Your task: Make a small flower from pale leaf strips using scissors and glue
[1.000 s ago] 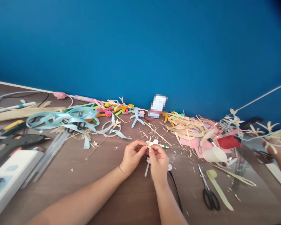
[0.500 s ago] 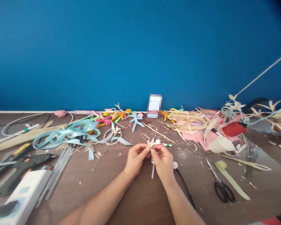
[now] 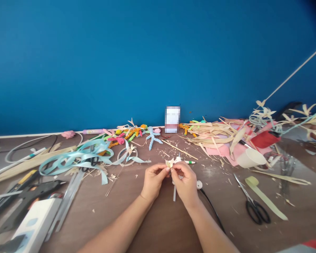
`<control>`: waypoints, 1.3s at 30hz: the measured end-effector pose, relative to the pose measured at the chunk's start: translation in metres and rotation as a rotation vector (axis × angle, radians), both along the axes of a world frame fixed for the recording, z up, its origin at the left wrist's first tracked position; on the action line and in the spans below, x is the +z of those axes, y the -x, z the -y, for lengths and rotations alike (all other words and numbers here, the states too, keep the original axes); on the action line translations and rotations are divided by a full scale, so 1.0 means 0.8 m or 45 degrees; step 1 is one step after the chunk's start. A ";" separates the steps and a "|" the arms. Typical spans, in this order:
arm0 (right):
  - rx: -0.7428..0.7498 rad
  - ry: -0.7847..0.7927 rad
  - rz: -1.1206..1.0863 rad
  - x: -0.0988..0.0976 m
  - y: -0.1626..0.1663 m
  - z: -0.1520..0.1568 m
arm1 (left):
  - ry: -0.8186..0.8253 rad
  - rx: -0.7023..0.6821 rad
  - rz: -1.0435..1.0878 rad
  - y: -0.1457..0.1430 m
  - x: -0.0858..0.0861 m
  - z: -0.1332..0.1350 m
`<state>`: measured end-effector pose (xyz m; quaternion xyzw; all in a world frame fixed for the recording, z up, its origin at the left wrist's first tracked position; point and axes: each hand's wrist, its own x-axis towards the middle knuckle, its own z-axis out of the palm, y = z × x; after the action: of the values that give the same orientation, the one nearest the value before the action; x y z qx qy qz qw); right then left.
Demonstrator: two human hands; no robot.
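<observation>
Two bare forearms reach up from the bottom edge of my head view, and low on the left sits a white, box-shaped plastic power strip; to the right, steel scissors with black loop handles lie near a curled pale green ribbon. Farther in, over the dark brown table, the left hand and the right hand meet at the fingertips, both pinching the base of a small cream-coloured flower with thin pointed petals, which stands up between the thumbs. From here I judge it almost weightless, papery and dry: hardly slippery, but fragile, its petals apt to bend or split. I would take hold only at the base, which the fingers mostly hide from me, pressing lightly and leaving the petals free. Beyond the hands, I see a loose tangle of light blue satin ribbon on the left, a heap of flat straw-coloured strips on the right, and behind everything a plain blue wall.
</observation>
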<state>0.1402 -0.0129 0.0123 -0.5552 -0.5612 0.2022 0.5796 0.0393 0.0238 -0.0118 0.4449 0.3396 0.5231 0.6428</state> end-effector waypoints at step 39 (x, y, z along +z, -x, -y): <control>0.037 0.012 0.140 0.004 -0.004 0.005 | -0.276 -0.015 -0.277 0.013 0.004 -0.008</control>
<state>0.1432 -0.0168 0.0155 -0.5599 -0.5994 0.1823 0.5422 0.0290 0.0301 -0.0087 0.5679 0.3461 0.5015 0.5534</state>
